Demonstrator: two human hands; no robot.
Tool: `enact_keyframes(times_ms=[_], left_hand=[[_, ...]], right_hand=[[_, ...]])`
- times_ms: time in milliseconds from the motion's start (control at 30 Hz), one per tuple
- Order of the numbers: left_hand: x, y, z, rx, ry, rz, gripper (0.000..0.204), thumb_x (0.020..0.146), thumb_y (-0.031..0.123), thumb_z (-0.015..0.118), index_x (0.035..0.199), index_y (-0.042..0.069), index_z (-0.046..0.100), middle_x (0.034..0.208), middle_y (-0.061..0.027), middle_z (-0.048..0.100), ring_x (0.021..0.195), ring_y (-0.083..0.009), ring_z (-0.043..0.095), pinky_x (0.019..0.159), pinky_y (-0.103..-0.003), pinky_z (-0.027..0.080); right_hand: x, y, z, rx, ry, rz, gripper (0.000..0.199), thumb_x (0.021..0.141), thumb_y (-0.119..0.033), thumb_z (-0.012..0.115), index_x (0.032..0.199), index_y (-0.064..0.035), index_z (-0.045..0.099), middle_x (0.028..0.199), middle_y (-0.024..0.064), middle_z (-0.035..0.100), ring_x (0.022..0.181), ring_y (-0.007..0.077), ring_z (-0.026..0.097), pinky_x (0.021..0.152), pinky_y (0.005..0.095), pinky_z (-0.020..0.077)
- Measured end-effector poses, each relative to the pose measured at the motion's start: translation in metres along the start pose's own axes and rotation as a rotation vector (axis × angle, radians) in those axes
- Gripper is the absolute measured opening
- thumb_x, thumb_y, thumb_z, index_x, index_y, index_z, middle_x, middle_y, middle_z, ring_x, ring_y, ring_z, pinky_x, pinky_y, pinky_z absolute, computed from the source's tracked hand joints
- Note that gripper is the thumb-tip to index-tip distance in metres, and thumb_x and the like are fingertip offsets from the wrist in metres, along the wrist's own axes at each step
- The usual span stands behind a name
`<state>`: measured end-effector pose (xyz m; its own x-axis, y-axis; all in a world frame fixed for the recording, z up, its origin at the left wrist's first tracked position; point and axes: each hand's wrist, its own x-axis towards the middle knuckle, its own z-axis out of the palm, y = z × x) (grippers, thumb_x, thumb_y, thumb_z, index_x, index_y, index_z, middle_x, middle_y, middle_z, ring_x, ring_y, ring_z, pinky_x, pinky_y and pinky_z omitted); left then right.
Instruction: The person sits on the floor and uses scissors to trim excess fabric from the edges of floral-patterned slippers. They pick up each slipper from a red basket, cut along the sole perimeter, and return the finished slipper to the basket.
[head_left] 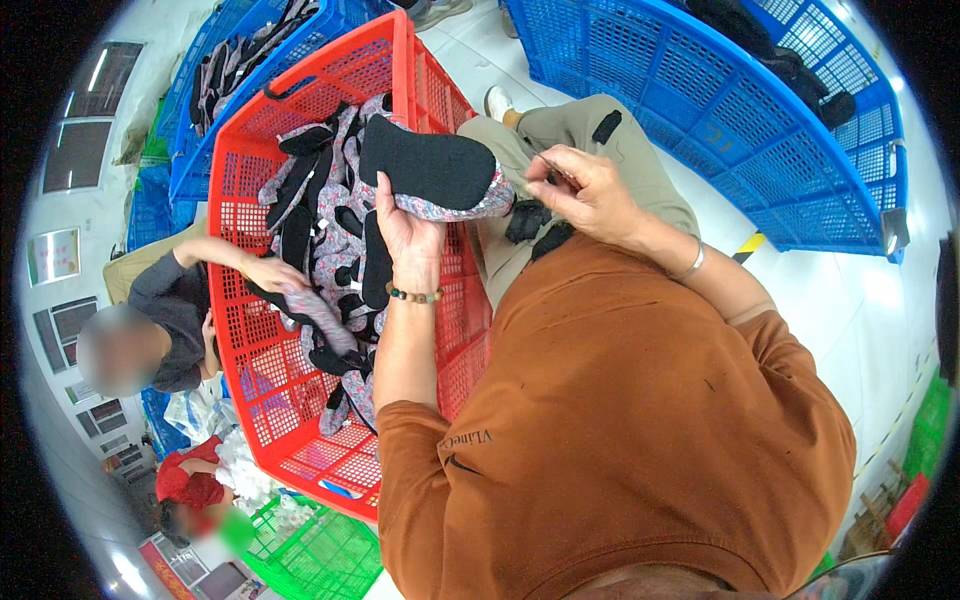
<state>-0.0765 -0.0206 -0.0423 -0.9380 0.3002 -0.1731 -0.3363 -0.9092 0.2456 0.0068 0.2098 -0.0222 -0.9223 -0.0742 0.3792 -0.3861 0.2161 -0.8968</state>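
Observation:
My left hand (408, 238) is closed around the side of a slipper (425, 165), held over the edge of a red crate. Its black fuzzy sole faces up, and its sides have a grey, red and blue speckled pattern. At the slipper's right end, my right hand (590, 195) is closed in a pinch. A thin dark thing shows at its fingers, too small to make out. Dark fuzzy scraps (527, 220) lie on my lap just below that hand. Many similar slippers (325, 225) lie heaped in the red crate (265, 385).
Across the crate, a person in dark clothing (172, 320) reaches an arm in among the slippers. Large blue crates (690, 110) stand at the right, and another blue crate (195, 180) at the far left. A green crate (315, 550) and a person in red (195, 475) are at lower left.

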Motion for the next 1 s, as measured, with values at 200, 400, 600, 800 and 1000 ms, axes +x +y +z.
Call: enact_keyframes(times_ms=[200,400,600,800,1000], left_hand=[[0.000,-0.001,0.002,0.045,0.019,0.018,0.037,0.088,0.024,0.053,0.118,0.003,0.051,0.122,-0.0131,0.053,0.114,-0.0301,0.049,0.101,-0.049,0.034],[-0.002,0.006,-0.004,-0.015,-0.082,-0.072,0.037,0.084,0.026,0.056,0.114,0.004,0.054,0.115,-0.0120,0.058,0.107,-0.0299,0.053,0.097,-0.046,0.038],[-0.006,0.003,-0.002,0.092,-0.026,0.016,0.029,0.080,0.022,0.058,0.102,0.003,0.061,0.106,-0.0120,0.062,0.098,-0.0269,0.059,0.089,-0.043,0.045],[-0.011,0.011,-0.018,0.258,-0.470,0.029,0.054,0.065,0.016,0.068,0.115,0.002,0.054,0.114,-0.0132,0.059,0.107,-0.0321,0.054,0.099,-0.049,0.036],[0.003,0.027,-0.072,0.541,-0.665,-0.110,0.050,0.086,0.044,0.047,0.106,0.000,0.057,0.111,-0.0217,0.057,0.113,-0.0408,0.046,0.100,-0.056,0.026]], right_hand=[[0.002,0.007,0.010,0.006,-0.050,-0.144,0.027,0.076,-0.007,0.068,0.098,0.0002,0.057,0.080,0.0074,0.059,0.062,0.0157,0.053,0.053,0.0271,0.0419],[0.000,0.023,0.012,-0.048,-0.040,-0.141,0.017,0.081,-0.009,0.064,0.093,0.0003,0.059,0.074,0.0001,0.055,0.056,0.0039,0.044,0.048,0.0220,0.0362],[-0.004,0.018,0.013,0.714,-0.309,0.648,0.022,0.082,-0.019,0.065,0.097,-0.0053,0.057,0.071,-0.0051,0.050,0.050,0.0008,0.034,0.041,0.0180,0.0242],[-0.001,0.013,0.004,1.028,-0.216,0.577,0.020,0.081,-0.011,0.065,0.096,-0.0037,0.053,0.072,-0.0031,0.050,0.047,0.0007,0.033,0.039,0.0165,0.0216],[0.022,0.029,-0.043,0.497,-0.224,0.130,0.018,0.085,-0.019,0.061,0.089,-0.0023,0.056,0.084,-0.0005,0.055,0.075,0.0054,0.048,0.067,0.0209,0.0409]])
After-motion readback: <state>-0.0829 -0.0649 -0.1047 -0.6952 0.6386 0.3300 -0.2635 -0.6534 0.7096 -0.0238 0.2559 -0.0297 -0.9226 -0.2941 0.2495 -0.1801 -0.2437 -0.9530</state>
